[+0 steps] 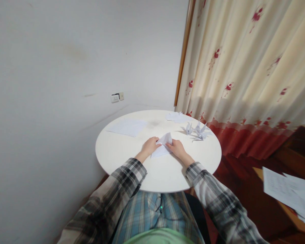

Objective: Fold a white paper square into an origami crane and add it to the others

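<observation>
The left fingers (155,139) and right fingers (176,142) pinched a white paper (165,139) between them on the round surface (165,174), one flap raised, apparently mid-fold. The next move seemed to call for pressing a crease. Folded paper birds (200,130) stood right of the fingers, sheets (128,127) lay beyond them leftward; bare room stretched nearer the body.
</observation>
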